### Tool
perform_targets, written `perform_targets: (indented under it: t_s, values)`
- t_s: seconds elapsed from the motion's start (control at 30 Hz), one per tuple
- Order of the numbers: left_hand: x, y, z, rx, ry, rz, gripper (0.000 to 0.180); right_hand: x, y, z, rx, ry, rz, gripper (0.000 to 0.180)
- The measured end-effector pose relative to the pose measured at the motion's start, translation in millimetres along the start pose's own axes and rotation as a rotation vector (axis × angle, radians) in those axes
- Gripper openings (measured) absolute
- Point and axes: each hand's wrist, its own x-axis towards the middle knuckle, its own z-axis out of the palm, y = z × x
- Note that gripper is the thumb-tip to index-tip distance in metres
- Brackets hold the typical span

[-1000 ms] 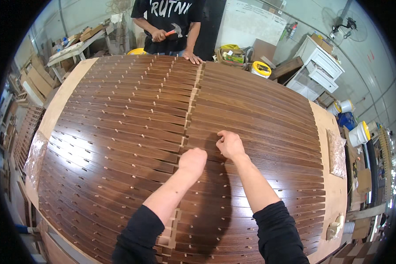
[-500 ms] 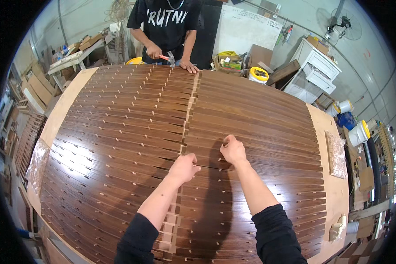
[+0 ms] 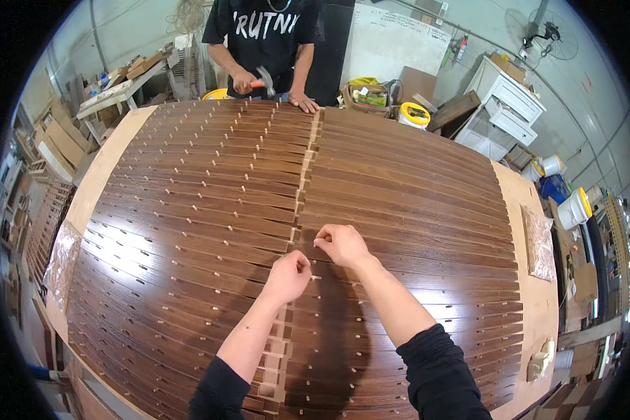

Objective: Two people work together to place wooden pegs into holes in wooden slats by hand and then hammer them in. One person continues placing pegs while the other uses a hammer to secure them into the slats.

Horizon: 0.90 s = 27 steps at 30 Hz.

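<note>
A clear plastic bag (image 3: 63,259) lay at the left of the frame, on the pale margin of the counter (image 3: 103,175). From there dark slats (image 3: 133,329) stretched to the centre, dotted with pale pegs (image 3: 244,187), many upright in slanting rows; low, careful wrists seemed the best way to avoid knocking them. At upper centre a co-worker's hand gripped a hammer (image 3: 266,80) above the slats' far edge, the other hand resting beside it; for pegs so slim, short square taps looked wiser than hard ones. In the middle of the frame the left hand (image 3: 290,274) hovered beside the pale strip (image 3: 276,346) dividing the slats, its grip curled with thumb near forefinger; whether it had hold of anything I could not tell. Just right of it a loose-looking peg (image 3: 316,277) showed near the seam. The right hand (image 3: 343,245) came next, its grip drawn to a narrow pinch on what looked like a pinched peg (image 3: 316,244), only a sliver showing. A light hold near one end, the other end left free and lined up straight, would have suited so small a piece; pressing at a slant could have jammed or split it. At the right of the frame lay a second bag (image 3: 539,245), well apart from the hands.
</note>
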Motion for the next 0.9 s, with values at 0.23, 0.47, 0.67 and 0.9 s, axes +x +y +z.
perform_targets:
  t_s: [0.23,0.47,0.67,0.9]
  values:
    - [7,0,-12,-0.912,0.023,-0.434,0.007,-1,-19,10,-0.518,0.059,-0.225,0.017]
    - [-11,6,-15,-1.207,0.152,-0.460,0.013,-35,-13,-2,-0.029,0.004,0.099,0.022]
    - [-17,0,3,-1.159,0.122,-0.449,0.012,-84,-13,12,-0.336,0.001,-0.121,0.021]
    - [-12,-1,43,-1.060,0.319,-0.398,0.012,-73,-8,9,-0.152,0.027,-0.043,0.016]
